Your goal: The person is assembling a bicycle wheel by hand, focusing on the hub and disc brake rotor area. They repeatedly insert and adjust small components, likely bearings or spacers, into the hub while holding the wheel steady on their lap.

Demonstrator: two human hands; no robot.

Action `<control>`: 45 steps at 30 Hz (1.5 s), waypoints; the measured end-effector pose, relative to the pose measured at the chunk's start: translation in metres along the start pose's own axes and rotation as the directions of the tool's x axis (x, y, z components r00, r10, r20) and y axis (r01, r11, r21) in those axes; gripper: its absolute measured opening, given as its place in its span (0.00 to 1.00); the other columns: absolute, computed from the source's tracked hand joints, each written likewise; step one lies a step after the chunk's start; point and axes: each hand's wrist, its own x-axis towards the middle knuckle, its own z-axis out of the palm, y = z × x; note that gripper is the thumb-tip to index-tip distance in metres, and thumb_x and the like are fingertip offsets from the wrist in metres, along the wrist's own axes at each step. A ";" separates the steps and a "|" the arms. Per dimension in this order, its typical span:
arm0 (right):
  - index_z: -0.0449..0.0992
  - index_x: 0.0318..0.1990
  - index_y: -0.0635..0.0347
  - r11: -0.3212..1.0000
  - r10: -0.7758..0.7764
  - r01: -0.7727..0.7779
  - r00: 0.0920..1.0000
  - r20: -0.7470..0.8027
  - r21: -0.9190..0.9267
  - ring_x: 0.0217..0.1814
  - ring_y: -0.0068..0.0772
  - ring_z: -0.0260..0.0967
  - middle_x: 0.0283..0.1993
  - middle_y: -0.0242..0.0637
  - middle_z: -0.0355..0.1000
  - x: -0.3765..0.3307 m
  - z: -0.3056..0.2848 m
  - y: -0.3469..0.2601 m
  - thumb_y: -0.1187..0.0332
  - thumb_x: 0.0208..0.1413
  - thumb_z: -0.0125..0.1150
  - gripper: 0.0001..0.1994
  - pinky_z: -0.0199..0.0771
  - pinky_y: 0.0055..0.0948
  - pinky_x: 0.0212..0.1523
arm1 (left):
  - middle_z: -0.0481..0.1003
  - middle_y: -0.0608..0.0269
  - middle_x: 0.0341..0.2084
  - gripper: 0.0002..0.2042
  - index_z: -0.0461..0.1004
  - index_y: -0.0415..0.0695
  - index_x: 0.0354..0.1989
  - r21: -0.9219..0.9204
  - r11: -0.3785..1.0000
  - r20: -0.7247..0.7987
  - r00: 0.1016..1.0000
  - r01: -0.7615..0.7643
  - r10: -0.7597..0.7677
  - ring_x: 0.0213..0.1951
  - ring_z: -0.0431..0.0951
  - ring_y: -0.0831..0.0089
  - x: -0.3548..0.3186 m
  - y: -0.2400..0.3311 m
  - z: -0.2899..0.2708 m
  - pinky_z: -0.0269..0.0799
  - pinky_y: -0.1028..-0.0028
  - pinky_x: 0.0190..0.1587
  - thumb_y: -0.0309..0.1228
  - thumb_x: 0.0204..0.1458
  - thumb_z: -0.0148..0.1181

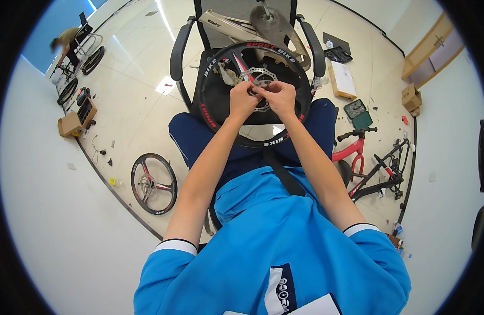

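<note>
A black bicycle wheel (206, 100) with red and white lettering leans across the seat of a black office chair and my lap. At its hub sits a silver, perforated brake disc (263, 71). Both my hands meet over this disc. My left hand (244, 98) has its fingers pinched together just left of the hub. Beside it, my right hand (279, 97) also pinches, its fingertips touching the left ones. Whatever lies between the fingers is too small or hidden to make out.
The chair (181, 51) also carries a beige bike frame (221, 26). A second wheel (173, 181) lies on the floor at left. At right are a red bike frame (349, 151), a black frame (381, 176), a green case (361, 119) and a white box (342, 79). Another person (68, 39) works far left.
</note>
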 end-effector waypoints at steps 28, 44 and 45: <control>0.75 0.26 0.59 0.809 0.504 -0.524 0.851 0.147 0.264 0.21 0.17 0.61 0.22 0.25 0.66 -0.033 -0.014 0.072 0.62 0.59 0.63 0.13 0.60 0.20 0.22 | 0.80 0.53 0.32 0.18 0.81 0.41 0.39 0.172 0.900 0.130 0.897 0.400 -0.423 0.36 0.81 0.63 0.052 -0.056 -0.007 0.73 0.69 0.41 0.45 0.53 0.62; 0.82 0.35 0.63 0.932 0.346 -0.348 0.938 0.031 0.103 0.24 0.16 0.64 0.24 0.26 0.72 0.032 -0.029 0.071 0.64 0.55 0.65 0.10 0.61 0.20 0.24 | 0.78 0.66 0.27 0.15 0.80 0.33 0.35 -0.241 0.746 0.119 0.782 0.620 -0.612 0.29 0.72 0.80 -0.010 -0.058 -0.020 0.67 0.78 0.34 0.37 0.54 0.65; 0.82 0.35 0.64 0.929 0.353 -0.353 0.935 0.022 0.112 0.24 0.16 0.65 0.24 0.27 0.73 0.032 -0.028 0.070 0.64 0.55 0.65 0.10 0.62 0.20 0.25 | 0.78 0.66 0.27 0.15 0.79 0.33 0.37 -0.253 0.736 0.128 0.776 0.628 -0.618 0.29 0.72 0.81 -0.012 -0.055 -0.020 0.67 0.78 0.34 0.37 0.54 0.65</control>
